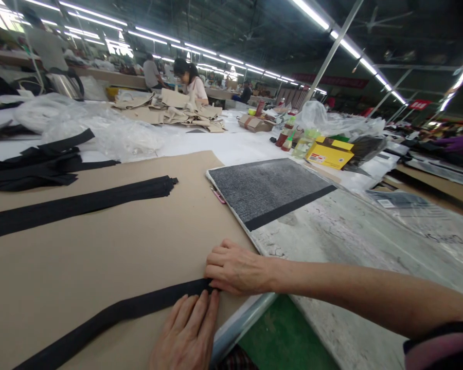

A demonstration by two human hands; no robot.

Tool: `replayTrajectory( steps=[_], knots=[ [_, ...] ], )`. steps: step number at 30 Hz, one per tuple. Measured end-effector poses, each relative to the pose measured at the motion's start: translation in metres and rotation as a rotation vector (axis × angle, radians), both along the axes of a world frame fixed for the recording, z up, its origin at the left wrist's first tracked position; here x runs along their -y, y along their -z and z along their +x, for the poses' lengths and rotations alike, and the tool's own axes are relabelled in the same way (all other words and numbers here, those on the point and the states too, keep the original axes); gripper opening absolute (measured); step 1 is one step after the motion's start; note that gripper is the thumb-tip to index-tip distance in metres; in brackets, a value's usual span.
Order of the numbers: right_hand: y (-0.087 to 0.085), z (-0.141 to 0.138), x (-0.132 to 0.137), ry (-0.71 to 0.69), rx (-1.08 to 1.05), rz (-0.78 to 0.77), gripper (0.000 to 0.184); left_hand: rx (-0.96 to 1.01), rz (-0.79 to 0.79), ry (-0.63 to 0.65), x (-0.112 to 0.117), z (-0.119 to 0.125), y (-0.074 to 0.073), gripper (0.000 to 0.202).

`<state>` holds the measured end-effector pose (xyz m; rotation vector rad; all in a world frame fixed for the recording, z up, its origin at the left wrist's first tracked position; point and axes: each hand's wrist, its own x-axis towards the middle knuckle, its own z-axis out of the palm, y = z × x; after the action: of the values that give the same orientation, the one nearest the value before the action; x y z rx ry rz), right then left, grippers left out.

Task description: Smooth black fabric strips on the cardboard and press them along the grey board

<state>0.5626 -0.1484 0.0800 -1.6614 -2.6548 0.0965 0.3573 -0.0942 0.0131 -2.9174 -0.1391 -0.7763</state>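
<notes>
Working the end of the black fabric strip seems to call for light, even fingertip pressure, since soft cloth would probably skew if one hand pulled harder than the other. The left hand lies palm down, fingers straight and close together, tips at the strip's near edge; the right hand curls over the same end from the far side. Whether either one truly pinches the cloth I cannot tell, as the contact is hidden beneath the fingers. The strip lies on the tan sheet, its end close to the sheet's right side, and it bends partway along (a loose curve worth easing out before judging whether the edges line up). Keeping both hands low should help hold that end flat. The stacked black strips rest well apart, farther up the sheet, so they should not snag the working length.
</notes>
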Motion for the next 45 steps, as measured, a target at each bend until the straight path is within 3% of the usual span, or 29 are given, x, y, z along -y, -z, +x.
replayTrajectory(
  steps=[3,8,10,17,21,26,29,34,39,42,45],
  knots=[
    [0.005,-0.001,-0.004,0.061,-0.034,0.002,0.017,-0.015,0.008,0.007,-0.002,-0.001,0.003,0.041],
    [0.004,0.010,-0.012,0.439,-0.426,-0.211,0.010,-0.007,-0.027,0.005,-0.001,0.002,0.004,0.040],
    [0.003,0.016,-0.014,0.491,-0.479,-0.255,0.014,0.009,-0.040,-0.002,0.000,0.002,0.005,0.040],
    [-0.005,0.015,-0.014,0.346,-0.495,-0.308,0.011,0.148,-0.038,-0.025,0.000,-0.005,-0.001,0.039],
    [-0.007,0.015,-0.012,0.364,-0.546,-0.362,0.012,0.070,0.028,-0.050,-0.005,-0.007,0.000,0.041],
    [-0.010,0.031,-0.015,0.398,-0.749,-0.559,0.017,0.000,0.055,-0.053,-0.008,-0.011,0.010,0.043],
    [-0.012,0.034,-0.020,0.423,-0.761,-0.473,0.024,0.009,0.038,-0.055,-0.007,-0.013,0.011,0.043],
    [-0.015,0.021,-0.020,0.327,-0.636,-0.397,0.028,0.074,0.019,-0.055,-0.007,-0.016,0.009,0.039],
    [-0.011,0.028,-0.017,0.445,-0.754,-0.515,0.028,0.070,0.091,-0.152,-0.016,-0.027,0.005,0.041],
    [-0.008,0.044,-0.019,0.420,-0.863,-0.645,0.032,0.029,0.154,-0.129,-0.023,-0.032,0.004,0.038],
    [-0.011,0.060,-0.022,0.496,-0.855,-0.623,0.030,0.015,0.187,-0.103,-0.025,-0.034,0.006,0.038]
  ],
)
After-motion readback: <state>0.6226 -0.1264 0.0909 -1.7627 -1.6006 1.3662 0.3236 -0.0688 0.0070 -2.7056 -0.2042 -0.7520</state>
